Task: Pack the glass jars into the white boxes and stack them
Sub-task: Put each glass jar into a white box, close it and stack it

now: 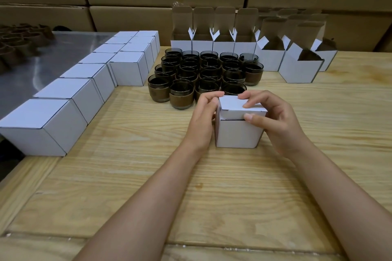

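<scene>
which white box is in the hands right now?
The lone box front centre, gripped by left hand and right hand, lid nearly shut. Closed boxes line the left; open boxes stand behind.

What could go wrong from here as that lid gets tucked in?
The lid is not fully seated: a dark gap shows along the front, so pressing by the right hand might crease it. The left hand steadies the white box just in front of the glass jars; a shove backward could knock the nearest ones.
</scene>
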{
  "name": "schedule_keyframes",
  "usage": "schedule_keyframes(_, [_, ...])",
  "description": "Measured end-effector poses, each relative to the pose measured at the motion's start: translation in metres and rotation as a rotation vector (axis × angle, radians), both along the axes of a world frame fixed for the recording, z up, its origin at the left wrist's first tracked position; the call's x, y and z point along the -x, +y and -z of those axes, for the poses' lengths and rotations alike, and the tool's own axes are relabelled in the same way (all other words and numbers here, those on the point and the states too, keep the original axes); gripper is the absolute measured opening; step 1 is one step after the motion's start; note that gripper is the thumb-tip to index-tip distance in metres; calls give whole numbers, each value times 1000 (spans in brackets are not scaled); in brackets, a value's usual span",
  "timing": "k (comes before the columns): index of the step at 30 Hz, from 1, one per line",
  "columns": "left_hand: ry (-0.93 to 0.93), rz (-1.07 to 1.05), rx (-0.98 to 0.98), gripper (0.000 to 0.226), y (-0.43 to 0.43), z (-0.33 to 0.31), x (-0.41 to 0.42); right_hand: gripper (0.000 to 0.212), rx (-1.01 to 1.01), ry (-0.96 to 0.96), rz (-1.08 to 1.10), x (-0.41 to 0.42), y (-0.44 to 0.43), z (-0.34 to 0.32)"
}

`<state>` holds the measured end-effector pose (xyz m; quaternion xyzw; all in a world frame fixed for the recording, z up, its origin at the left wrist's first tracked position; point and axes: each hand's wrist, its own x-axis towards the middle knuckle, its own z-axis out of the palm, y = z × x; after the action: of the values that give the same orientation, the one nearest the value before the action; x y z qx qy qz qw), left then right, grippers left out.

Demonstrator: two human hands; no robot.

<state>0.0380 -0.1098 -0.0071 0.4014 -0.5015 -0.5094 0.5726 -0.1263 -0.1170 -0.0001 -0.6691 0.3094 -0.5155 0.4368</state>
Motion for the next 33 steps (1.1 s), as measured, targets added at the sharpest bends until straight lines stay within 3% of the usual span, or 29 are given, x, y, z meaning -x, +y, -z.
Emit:
schedule_keyframes(3, [18, 14, 38, 30, 2, -1, 1, 17, 4, -1, 16, -1, 1, 1])
schedule_keyframes(11, [16, 19, 38, 26, 0, 1, 0, 16, 0, -21, 14, -2, 1, 1])
schedule_keyframes(13, [14, 16, 53, 34, 0, 2, 0, 20, 2, -14, 4, 0, 1, 2])
schedule_keyframes(20, [-83, 25, 92, 39, -1, 8, -4, 19, 8, 32, -21, -1, 2, 4])
schedule_keyframes(33, [-4, 58, 74, 46, 0, 5, -3, 32, -257, -136, -112, 6, 4, 2])
